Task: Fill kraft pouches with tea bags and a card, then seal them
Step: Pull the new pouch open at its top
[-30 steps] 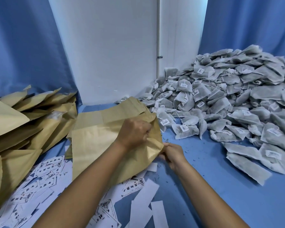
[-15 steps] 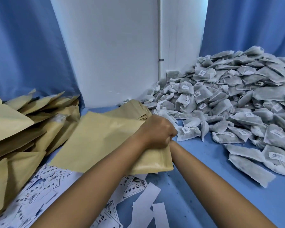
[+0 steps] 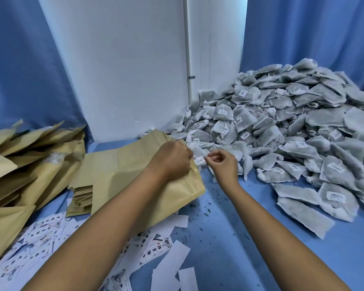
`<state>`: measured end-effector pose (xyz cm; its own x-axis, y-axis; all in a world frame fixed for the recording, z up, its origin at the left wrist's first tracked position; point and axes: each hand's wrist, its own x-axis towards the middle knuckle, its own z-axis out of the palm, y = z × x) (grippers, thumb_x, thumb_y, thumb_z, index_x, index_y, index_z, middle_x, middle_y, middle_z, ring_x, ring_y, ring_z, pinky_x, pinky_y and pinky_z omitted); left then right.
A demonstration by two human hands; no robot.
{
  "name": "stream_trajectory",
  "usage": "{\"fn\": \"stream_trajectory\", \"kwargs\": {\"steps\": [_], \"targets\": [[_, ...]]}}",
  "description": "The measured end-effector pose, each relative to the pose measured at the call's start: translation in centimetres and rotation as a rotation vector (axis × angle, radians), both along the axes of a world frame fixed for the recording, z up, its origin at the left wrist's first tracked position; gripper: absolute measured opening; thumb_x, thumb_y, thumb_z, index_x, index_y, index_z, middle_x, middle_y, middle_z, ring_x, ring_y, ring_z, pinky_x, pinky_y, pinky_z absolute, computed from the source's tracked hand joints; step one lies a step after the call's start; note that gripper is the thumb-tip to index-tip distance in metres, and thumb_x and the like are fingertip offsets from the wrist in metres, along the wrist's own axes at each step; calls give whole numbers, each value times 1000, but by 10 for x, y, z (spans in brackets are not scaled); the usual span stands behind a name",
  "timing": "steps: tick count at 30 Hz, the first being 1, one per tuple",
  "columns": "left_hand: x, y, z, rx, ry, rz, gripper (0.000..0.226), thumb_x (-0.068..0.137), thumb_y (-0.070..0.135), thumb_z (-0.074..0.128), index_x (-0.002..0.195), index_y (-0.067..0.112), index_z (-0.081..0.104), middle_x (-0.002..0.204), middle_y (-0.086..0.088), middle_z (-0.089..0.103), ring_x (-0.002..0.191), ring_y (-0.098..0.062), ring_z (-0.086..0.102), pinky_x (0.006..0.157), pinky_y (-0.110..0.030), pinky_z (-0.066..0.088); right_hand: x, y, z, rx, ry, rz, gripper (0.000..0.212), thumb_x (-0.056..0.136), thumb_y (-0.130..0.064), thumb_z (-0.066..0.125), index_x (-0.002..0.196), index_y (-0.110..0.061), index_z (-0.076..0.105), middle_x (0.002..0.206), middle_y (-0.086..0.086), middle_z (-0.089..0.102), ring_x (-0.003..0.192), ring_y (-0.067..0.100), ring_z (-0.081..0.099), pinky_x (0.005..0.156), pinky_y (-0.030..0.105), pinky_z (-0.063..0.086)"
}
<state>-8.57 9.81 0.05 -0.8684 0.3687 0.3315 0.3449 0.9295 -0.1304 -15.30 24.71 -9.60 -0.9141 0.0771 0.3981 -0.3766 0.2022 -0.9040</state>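
Kraft pouch (image 3: 135,173): flat, matte tan paper, lying on the blue surface (image 3: 229,217) left of its middle, over a stack of like pouches (image 3: 82,194). Our left hand (image 3: 172,160) grips it by the end nearest the tea bags, fingers curled round the edge; whether the mouth is open yet we cannot tell, as the hand covers it.

Our right hand (image 3: 222,164) hovers just beside, fingers loosely curled, thumb and forefinger at a small white tag (image 3: 199,159). Whether it truly pinches the tag we cannot tell.

Step in hand, as we judge it: filling, at the very start. The next move calls for drawing one tea bag from the near edge of the tea bag heap (image 3: 282,133) and slipping it into the mouth while the left hand holds that mouth spread.

Tea bags: soft grey-green fibre sachets, lumpy, with strings and printed tags. They may snag on one another when pulled.

Cards (image 3: 156,246): thin white printed slips, scattered along the near edge of the surface, some lying under the pouch. Plumper, rumpled pouches (image 3: 19,164) are piled at the left edge. Green tea crumbs (image 3: 206,213) dot the surface.
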Motion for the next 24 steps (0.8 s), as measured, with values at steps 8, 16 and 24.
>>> {"fn": "stream_trajectory", "kwargs": {"steps": [8,16,24], "targets": [[-13,27,-31,159,-59,-10,19,81,6,48,65,8,57,74,-19,62,74,-34,55,59,-33,33,-92,70,-44,1003,-482,-216,105,61,-66,74,147,-41,20,160,5,-11,141,47,-12,108,67,-5],[-16,36,-52,105,-124,41,23,76,5,46,56,12,38,57,-7,44,66,-31,46,57,-33,30,-86,61,-52,758,-217,-213,45,80,-30,67,120,-13,54,122,12,56,108,32,55,85,35,46],[-8,14,-45,420,86,-52,26,70,12,40,59,0,61,60,-22,61,57,-36,57,55,-38,45,6,57,-20,-1004,-797,882,74,28,-18,97,93,7,70,91,22,69,76,30,71,66,37,58]]}}
